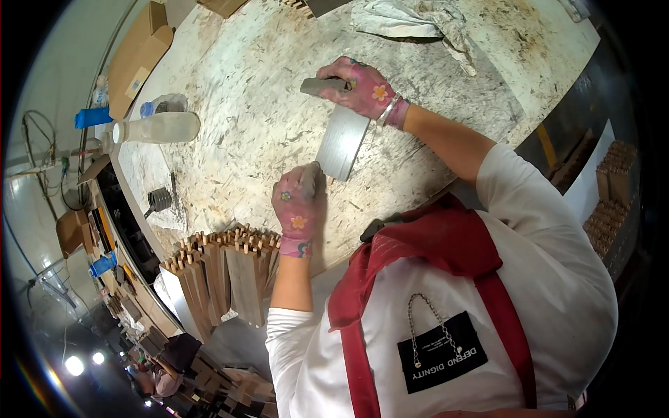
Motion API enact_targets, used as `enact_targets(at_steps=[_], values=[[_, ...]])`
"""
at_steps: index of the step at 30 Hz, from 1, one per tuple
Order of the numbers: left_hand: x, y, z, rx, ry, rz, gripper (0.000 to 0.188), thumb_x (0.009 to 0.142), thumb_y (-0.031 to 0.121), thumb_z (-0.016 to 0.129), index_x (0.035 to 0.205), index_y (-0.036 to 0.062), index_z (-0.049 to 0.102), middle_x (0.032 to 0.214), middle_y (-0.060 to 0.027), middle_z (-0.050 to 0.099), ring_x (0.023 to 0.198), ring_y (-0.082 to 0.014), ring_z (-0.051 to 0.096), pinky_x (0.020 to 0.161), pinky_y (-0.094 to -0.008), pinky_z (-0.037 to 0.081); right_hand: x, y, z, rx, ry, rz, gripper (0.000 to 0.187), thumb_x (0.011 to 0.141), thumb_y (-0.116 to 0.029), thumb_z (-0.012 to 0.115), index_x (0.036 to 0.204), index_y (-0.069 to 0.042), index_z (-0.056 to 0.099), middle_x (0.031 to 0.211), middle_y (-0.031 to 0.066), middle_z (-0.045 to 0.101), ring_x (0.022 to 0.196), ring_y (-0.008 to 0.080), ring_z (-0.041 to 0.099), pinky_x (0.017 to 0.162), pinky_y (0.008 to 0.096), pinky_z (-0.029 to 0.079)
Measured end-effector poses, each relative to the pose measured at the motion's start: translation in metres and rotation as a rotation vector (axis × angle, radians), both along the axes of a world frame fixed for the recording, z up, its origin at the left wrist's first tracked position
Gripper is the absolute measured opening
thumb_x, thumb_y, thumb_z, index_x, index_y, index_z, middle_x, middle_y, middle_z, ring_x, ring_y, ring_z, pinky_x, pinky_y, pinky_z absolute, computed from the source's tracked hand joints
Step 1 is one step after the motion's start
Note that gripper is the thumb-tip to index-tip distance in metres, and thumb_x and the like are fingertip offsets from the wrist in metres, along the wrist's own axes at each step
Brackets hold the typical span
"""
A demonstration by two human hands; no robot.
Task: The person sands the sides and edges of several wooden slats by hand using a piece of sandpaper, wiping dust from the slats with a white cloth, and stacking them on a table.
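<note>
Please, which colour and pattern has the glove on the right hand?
The glove is pink with coloured flowers; the head view shows it best.

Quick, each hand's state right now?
Left hand: fingers curled at the grey board's edge; whether gripping it cannot be told.
Right hand: closed, holding a grey block.

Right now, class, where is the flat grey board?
In the head view, the flat grey board lies on the stained worktop, slightly above the picture's centre, between the gloved right hand and the gloved left hand.
</note>
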State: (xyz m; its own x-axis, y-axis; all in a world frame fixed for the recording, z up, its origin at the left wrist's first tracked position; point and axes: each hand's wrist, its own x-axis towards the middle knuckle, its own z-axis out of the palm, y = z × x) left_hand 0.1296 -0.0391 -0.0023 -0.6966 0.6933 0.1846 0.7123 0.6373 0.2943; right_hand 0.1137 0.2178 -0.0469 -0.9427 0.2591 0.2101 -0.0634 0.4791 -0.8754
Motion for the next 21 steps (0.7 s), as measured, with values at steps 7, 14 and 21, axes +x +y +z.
enact_targets(at_steps=[7,14,21], values=[[-0.008,-0.005,-0.004,-0.064,0.057,-0.108,0.021,0.081,0.011,0.072,0.102,0.0096,0.069,0.097,-0.0085,0.069,0.09,-0.0304,0.065,0.078,-0.0412,0.052,0.0,0.0,-0.001,-0.021,-0.013,0.01,0.041,0.086,-0.041,0.072,0.117,-0.015,0.067,0.11,0.011,0.064,0.1,0.0333,0.066,0.088,0.0407,0.052],[-0.018,-0.003,-0.029,0.87,-0.875,0.603,0.012,0.08,0.003,0.065,0.073,0.0096,0.057,0.068,-0.0001,0.053,0.061,-0.0182,0.052,0.061,-0.0322,0.043,0.0,-0.002,-0.002,-0.018,0.012,-0.014,0.04,0.087,-0.041,0.072,0.117,-0.015,0.067,0.111,0.0114,0.064,0.101,0.0327,0.067,0.088,0.0398,0.052],[-0.025,-0.028,-0.045,1.199,-1.007,0.468,0.02,0.097,-0.002,0.056,0.116,-0.002,0.059,0.111,-0.0127,0.065,0.094,-0.018,0.062,0.086,-0.029,0.053,-0.001,-0.002,-0.003,0.021,-0.005,0.012,0.042,0.088,-0.039,0.074,0.119,-0.011,0.067,0.112,0.0083,0.063,0.099,0.0253,0.065,0.09,0.0351,0.052]])
